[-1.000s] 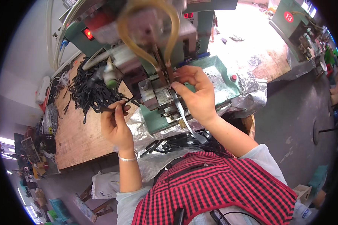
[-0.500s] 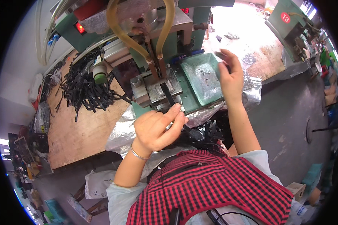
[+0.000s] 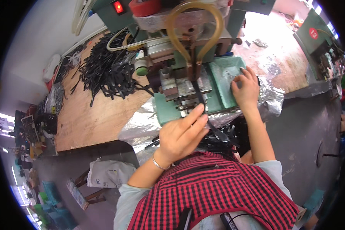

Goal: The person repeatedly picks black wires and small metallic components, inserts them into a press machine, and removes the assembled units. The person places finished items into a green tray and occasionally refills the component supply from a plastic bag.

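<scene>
Closest to you, in front of the machine (image 3: pixel 161 49), is your checked apron (image 3: pixel 214 188), with a dark bundle of strips (image 3: pixel 230 131) between it and the machine's front edge. The black strap (image 3: pixel 197 92) runs from the metal block under the machine's paired prongs down toward that bundle, its broader, glossy tail hanging off the machine's front.

Your left hand (image 3: pixel 183 134) is before the machine, fingers stretched out, tips at the strap's middle; I cannot tell whether they pinch it or just rest there. Your right hand (image 3: pixel 247 90) is at the machine's right, curled beside the rim of the green tray (image 3: pixel 224 97); whether something small sits between thumb and forefinger, I cannot tell.

Judging by its looks, the strap is light, bendy and hard to break, perhaps a little slick along its smooth face. Its free length would droop or swing, so your best hold is a flat pinch across the width, just in front of the block, with fingertips clear of the prongs.

Left of the machine, farther back on the counter (image 3: pixel 88 128), lies a tangled heap of black strips (image 3: pixel 109 69). Well off to the machine's right stands another green machine (image 3: pixel 307 27).
</scene>
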The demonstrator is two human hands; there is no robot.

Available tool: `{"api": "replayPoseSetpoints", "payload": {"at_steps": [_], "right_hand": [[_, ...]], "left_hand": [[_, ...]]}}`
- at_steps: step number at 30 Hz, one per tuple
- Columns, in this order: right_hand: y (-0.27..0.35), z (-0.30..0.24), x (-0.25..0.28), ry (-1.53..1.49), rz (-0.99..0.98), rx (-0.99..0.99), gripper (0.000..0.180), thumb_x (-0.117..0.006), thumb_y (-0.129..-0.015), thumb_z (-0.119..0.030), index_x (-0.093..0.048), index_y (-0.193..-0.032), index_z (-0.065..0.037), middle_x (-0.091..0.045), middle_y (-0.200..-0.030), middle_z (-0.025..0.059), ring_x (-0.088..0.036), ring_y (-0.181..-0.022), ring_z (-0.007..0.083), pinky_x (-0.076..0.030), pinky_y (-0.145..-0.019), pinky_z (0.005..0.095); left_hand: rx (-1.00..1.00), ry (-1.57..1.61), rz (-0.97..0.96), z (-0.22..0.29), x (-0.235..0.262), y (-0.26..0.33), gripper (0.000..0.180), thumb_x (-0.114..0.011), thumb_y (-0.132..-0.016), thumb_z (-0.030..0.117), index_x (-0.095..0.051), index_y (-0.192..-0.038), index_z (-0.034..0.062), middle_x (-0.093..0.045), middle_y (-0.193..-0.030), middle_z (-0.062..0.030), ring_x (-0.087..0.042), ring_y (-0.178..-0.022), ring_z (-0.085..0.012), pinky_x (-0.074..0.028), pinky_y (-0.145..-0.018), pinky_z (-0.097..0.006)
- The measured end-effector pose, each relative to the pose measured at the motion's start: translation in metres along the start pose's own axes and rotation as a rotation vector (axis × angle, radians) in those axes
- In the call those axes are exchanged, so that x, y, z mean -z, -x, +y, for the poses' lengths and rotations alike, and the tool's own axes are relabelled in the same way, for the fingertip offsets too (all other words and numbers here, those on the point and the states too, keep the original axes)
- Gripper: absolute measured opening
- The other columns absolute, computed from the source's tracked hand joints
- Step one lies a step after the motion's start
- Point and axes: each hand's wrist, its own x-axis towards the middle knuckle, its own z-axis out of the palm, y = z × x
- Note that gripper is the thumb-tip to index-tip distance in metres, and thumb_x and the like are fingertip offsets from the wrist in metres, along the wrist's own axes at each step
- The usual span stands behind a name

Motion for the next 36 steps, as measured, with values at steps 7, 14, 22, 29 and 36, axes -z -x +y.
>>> {"api": "replayPoseSetpoints", "payload": {"at_steps": [7, 14, 22, 29, 36], "right_hand": [[0.011, -0.010, 0.019, -0.345, 0.114, -0.177, 0.008, -0.074, -0.087, -0.010, -0.071, -0.093, -0.006, -0.075, -0.091, 0.0083, -0.073, -0.088, 0.0258, -0.052, -0.092, 0.0401], [-0.001, -0.032, 0.021, -0.520, 0.110, -0.125, 0.013, -0.071, -0.091, -0.006, -0.075, -0.103, -0.004, -0.075, -0.092, 0.0090, -0.071, -0.087, 0.0202, -0.051, -0.087, 0.0336], [0.048, 0.017, 0.043, -0.328, 0.169, -0.143, 0.012, -0.070, -0.091, -0.002, -0.074, -0.102, -0.002, -0.073, -0.097, 0.0121, -0.069, -0.091, 0.0260, -0.051, -0.087, 0.0358], [0.064, 0.020, 0.070, -0.432, 0.161, -0.218, 0.016, -0.068, -0.090, 0.003, -0.073, -0.104, 0.001, -0.073, -0.099, 0.0112, -0.069, -0.094, 0.0245, -0.051, -0.088, 0.0340], [-0.009, -0.085, 0.060, -0.766, 0.088, 0.132, 0.013, -0.069, -0.088, 0.004, -0.072, -0.101, 0.001, -0.073, -0.099, 0.0101, -0.068, -0.096, 0.0199, -0.051, -0.089, 0.0307]], "left_hand": [[0.128, -0.317, 0.348, -0.002, 0.089, 0.011, 0.027, -0.063, -0.090, -0.013, -0.068, -0.112, 0.0013, -0.072, -0.107, -0.0152, -0.071, -0.083, -0.0251, -0.052, -0.069, -0.033], [0.106, -0.661, -0.298, -0.159, 0.048, 0.012, 0.010, -0.067, -0.077, 0.003, -0.071, -0.086, 0.0041, -0.065, -0.102, -0.0080, -0.059, -0.100, -0.0286, -0.047, -0.090, -0.040], [0.131, -0.574, -0.282, -0.205, 0.038, 0.045, 0.021, -0.070, -0.076, 0.000, -0.072, -0.098, 0.0023, -0.066, -0.095, -0.0100, -0.061, -0.088, -0.0283, -0.051, -0.078, -0.037], [0.751, 0.122, 0.365, -0.146, 0.060, 0.042, 0.015, -0.067, -0.100, 0.011, -0.063, -0.109, -0.0002, -0.069, -0.092, -0.0029, -0.064, -0.072, -0.0071, -0.048, -0.063, -0.020], [0.883, 0.144, 0.238, -0.167, 0.033, 0.062, 0.012, -0.065, -0.100, 0.009, -0.061, -0.096, -0.0007, -0.061, -0.078, -0.0016, -0.060, -0.067, -0.0072, -0.047, -0.060, -0.023]]}}
